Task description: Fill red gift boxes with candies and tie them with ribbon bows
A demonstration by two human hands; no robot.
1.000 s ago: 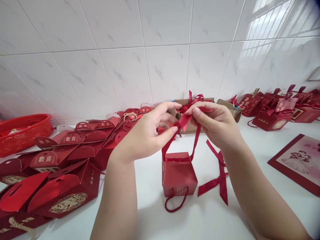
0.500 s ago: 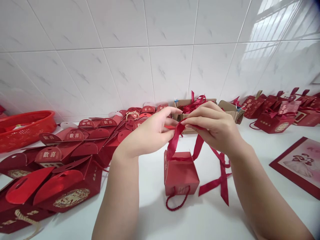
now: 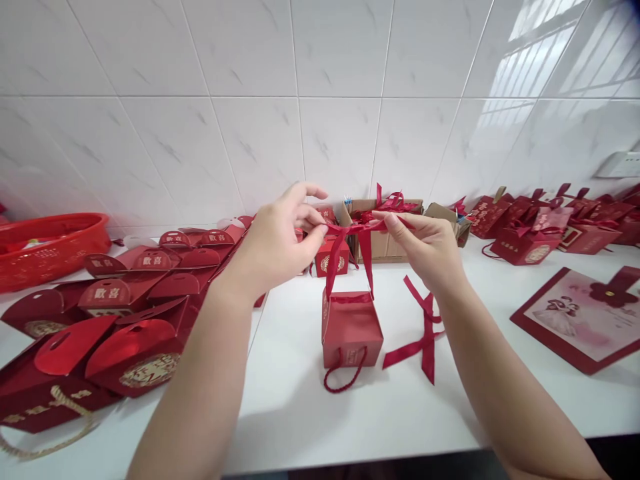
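Stretching level sideways, ribbon [image 3: 345,230] pinched in closed fingers [image 3: 395,223] of left hand [image 3: 280,247] and right hand [image 3: 430,247], above box [image 3: 351,328].

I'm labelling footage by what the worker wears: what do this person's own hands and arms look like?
The left hand and right hand are both bare, with no gloves, rings or bracelets visible. No watch shows at either wrist, and no sleeve covers the visible part of either arm. Whether sleeves begin higher up is out of view.
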